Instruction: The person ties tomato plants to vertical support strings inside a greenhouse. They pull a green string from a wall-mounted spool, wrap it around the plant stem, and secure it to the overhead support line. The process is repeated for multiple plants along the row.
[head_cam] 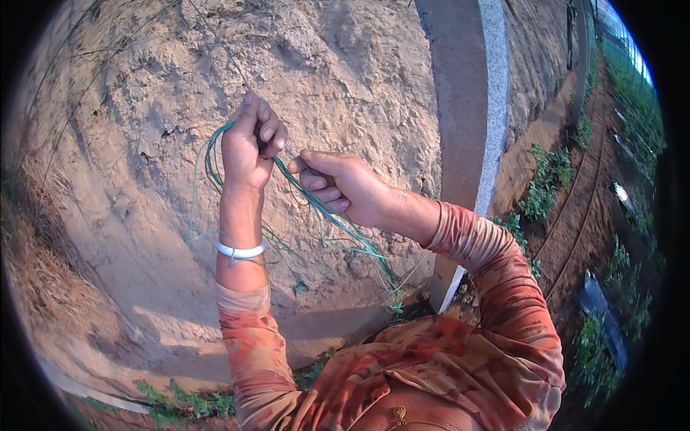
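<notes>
Raised before a rough earthen wall (334,108), my left hand (253,134) is closed around a bundle of thin green twine (345,226). Part of the bundle loops out on the left of the wrist; the rest trails down to the right in loose, frayed ends. A thin dark wire or cord (235,64) runs from the fingertips up the wall. My right hand (334,186), just to the right and lower, has its fingers curled with thumb and forefinger pinching a thin strand. A white bangle (241,251) circles the left wrist, with strands of twine across it.
A concrete post (463,108) stands against the wall on the right. Beyond it, green plants (544,183) grow beside a soil path (577,215) with thin lines along it. Dark plastic sheeting (604,318) lies at lower right. Dry grass (48,269) hangs on the left.
</notes>
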A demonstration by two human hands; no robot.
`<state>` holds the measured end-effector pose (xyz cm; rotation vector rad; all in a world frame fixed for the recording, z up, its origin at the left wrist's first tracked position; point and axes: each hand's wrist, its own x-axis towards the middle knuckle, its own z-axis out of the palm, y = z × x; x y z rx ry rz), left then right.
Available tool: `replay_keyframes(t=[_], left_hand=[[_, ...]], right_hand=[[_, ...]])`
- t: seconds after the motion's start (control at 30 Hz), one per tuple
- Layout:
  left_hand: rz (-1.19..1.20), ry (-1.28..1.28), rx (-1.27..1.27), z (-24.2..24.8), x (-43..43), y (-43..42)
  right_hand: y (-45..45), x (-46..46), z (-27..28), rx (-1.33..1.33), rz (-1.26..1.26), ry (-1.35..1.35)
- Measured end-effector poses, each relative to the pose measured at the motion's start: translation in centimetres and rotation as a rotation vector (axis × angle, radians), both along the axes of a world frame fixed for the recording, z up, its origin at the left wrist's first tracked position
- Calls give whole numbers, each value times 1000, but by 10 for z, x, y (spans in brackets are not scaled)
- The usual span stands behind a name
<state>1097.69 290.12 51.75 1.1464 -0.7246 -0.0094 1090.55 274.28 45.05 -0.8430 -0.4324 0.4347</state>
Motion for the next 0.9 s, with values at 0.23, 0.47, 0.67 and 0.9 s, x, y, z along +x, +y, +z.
replay_keyframes(t=[0.23,0.47,0.67,0.9], left_hand=[[-12,24,101,10,-10,10],[315,-54,301,30,-26,10],[318,-60,339,36,-31,9],[297,-66,360,30,-31,3]], right_hand=[[13,35,10,-40,86,-153],[22,37,22,-4,82,-264],[30,54,26,206,299,-162],[39,39,18,165,21,-242]])
